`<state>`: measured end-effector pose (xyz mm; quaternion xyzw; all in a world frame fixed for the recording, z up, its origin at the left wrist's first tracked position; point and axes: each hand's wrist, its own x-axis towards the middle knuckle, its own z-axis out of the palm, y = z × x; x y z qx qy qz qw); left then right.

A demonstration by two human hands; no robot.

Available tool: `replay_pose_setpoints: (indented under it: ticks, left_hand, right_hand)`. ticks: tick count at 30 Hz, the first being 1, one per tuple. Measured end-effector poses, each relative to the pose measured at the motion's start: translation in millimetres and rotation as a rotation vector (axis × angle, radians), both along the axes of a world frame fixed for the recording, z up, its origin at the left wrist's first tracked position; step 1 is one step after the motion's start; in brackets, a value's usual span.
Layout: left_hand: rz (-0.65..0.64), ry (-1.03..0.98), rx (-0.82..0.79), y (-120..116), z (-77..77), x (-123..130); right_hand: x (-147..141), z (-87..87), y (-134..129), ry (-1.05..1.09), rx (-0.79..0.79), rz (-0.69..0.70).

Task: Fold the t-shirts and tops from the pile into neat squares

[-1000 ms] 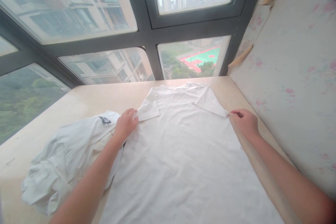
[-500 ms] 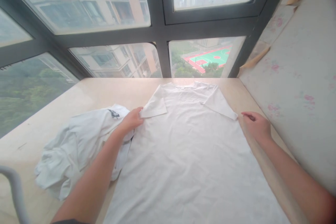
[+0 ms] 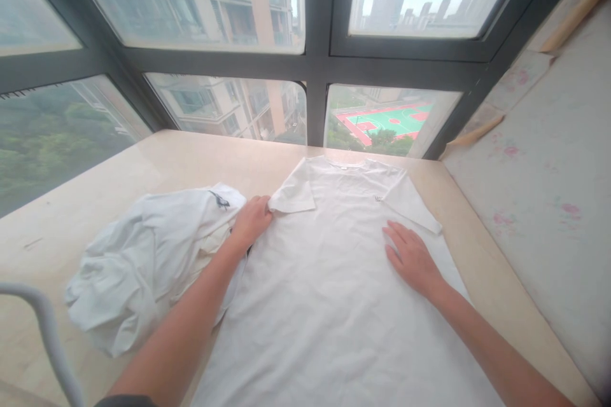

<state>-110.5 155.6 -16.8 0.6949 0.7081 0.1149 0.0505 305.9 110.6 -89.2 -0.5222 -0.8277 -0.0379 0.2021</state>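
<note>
A white T-shirt [image 3: 329, 286] lies spread out face up, its collar toward the window and its short sleeves folded inward over the chest. A small dark print marks the chest beside the right-hand sleeve. My left hand [image 3: 252, 221] is closed on the outer corner of the left-hand sleeve, fingertips partly hidden. On the right half of the chest, below the other sleeve, my right hand [image 3: 411, 257] rests palm down with fingers stretched out. Beside my left forearm is a crumpled heap of white clothing [image 3: 124, 261] with a black print.
Everything lies on a beige stone sill [image 3: 191, 162] under a dark-framed window [image 3: 229, 65]. A flower-patterned wall [image 3: 539, 191] borders the right side, its covering peeling near the frame. A curved pale tube [image 3: 45, 324] stands at the lower left.
My right hand has moved left from beside the right-hand sleeve onto the shirt's chest, and its fingers have opened. My left hand stays at its sleeve corner. The view has shifted slightly.
</note>
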Motion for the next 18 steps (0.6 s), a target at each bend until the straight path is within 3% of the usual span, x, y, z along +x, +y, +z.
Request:
replay_pose_setpoints:
  ticks: [5, 10, 13, 18]
  left_hand:
    - [-0.069, -0.005, 0.038, -11.4, -0.2, 23.7]
    - [-0.088, -0.028, 0.1, -15.7, -6.7, 47.0]
    - [-0.09, -0.05, 0.151, -17.9, -11.5, 55.6]
    - [-0.099, -0.082, 0.207, -20.1, -23.5, 60.5]
  right_hand:
    - [44.6, -7.8, -3.4, -0.028, -0.024, 0.025]
    - [70.9, 4.1, -1.3, 0.028, -0.051, 0.024]
    - [43.7, 25.6, 28.7, 0.136, -0.113, -0.007]
    - [-64.9, 67.8, 129.0, 0.432, -0.452, -0.01]
